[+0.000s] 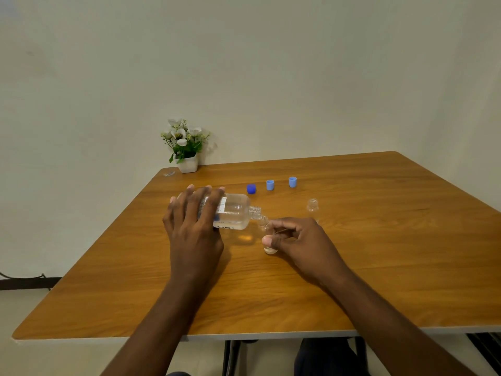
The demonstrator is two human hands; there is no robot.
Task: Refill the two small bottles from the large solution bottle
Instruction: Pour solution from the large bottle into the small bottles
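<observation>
My left hand (193, 221) grips the large clear solution bottle (235, 211), tipped on its side with its open neck pointing right. The neck sits over the mouth of a small clear bottle (267, 234) that my right hand (295, 240) holds upright on the wooden table (379, 267), thumb and fingers curled round it. A little liquid shows at that bottle's base. The second small bottle (312, 206) stands uncapped and alone to the right, behind my right hand.
Three caps stand in a row behind the bottles: a dark blue cap (251, 188) and two light blue caps (270, 185) (292, 182). A white pot of flowers (187, 147) sits at the back left corner, against the wall.
</observation>
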